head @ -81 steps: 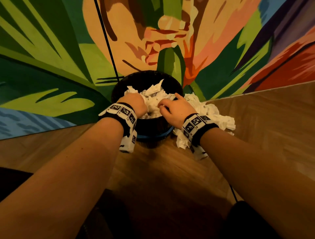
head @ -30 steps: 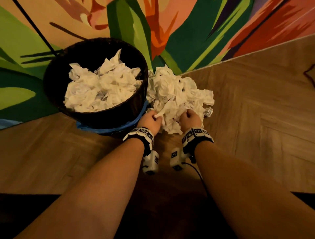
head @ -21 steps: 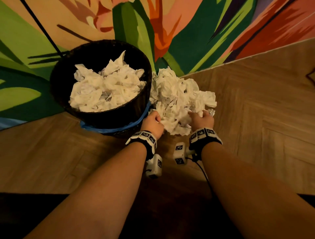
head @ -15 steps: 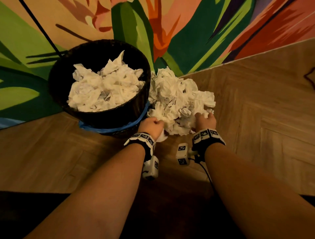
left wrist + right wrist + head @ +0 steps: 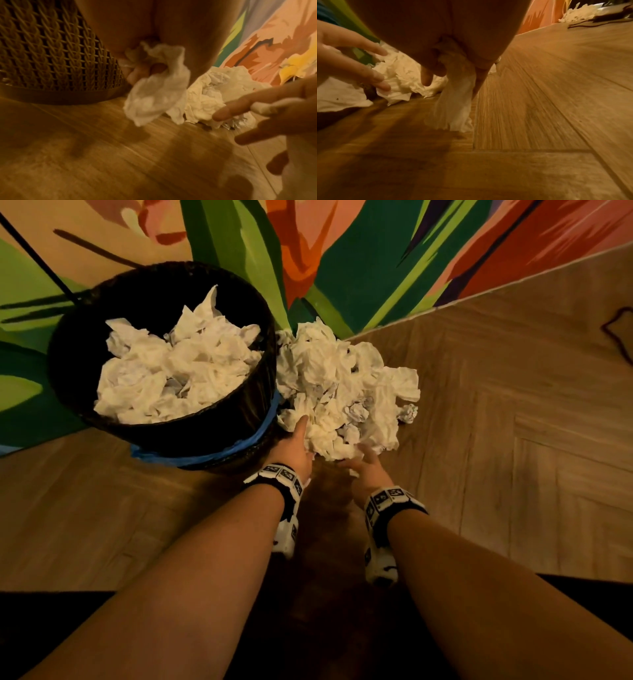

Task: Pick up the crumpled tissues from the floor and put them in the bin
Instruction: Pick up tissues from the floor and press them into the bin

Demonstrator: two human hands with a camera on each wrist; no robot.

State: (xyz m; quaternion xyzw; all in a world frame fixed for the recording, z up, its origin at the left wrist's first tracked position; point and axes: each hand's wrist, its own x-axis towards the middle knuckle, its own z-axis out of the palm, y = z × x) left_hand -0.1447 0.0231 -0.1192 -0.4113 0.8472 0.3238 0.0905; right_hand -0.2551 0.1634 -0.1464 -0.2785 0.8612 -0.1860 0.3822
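Observation:
A dark woven bin (image 5: 212,436) stands at the left against the painted wall, heaped with white crumpled tissues (image 5: 178,371). A big pile of tissues (image 5: 342,392) lies on the wooden floor right of the bin. My left hand (image 5: 294,446) is at the pile's near left edge, beside the bin's base. In the left wrist view its curled fingers (image 5: 142,71) hold a hanging tissue (image 5: 154,94). My right hand (image 5: 364,463) is at the pile's near edge. A tissue (image 5: 457,102) pinched in it dangles to the floor.
The bin has a blue band (image 5: 205,455) near its base. A small tight paper ball (image 5: 408,413) lies at the pile's right edge. More white paper (image 5: 578,12) and a dark cord (image 5: 597,23) lie farther off on the floor by the wall.
Both hands came from the bin down to the floor pile and dug into its near edge. Since half a second ago they have drawn slightly back, each with a tissue.

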